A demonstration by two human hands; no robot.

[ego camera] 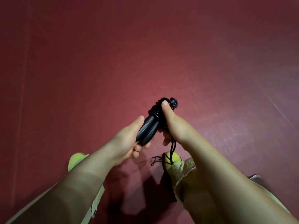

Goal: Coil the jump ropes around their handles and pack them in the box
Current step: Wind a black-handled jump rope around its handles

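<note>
Red floor [113, 62] lies under us; our left hand [127, 143] grips both handles [148, 128] together, while our right hand [169, 125] pinches the rope [173, 147], probably keeping coils tight.

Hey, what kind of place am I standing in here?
Probably a gym or indoor sports floor: a plain dark red floor, black jump rope handles in your hands, and yellow-green sports shoes.

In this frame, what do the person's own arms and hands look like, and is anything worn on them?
Both forearms are bare down to the left hand and the right hand: no sleeves show. No gloves, rings, watch or bands are visible. Each arm enters from a lower corner of the head view, widening toward the camera.
</note>
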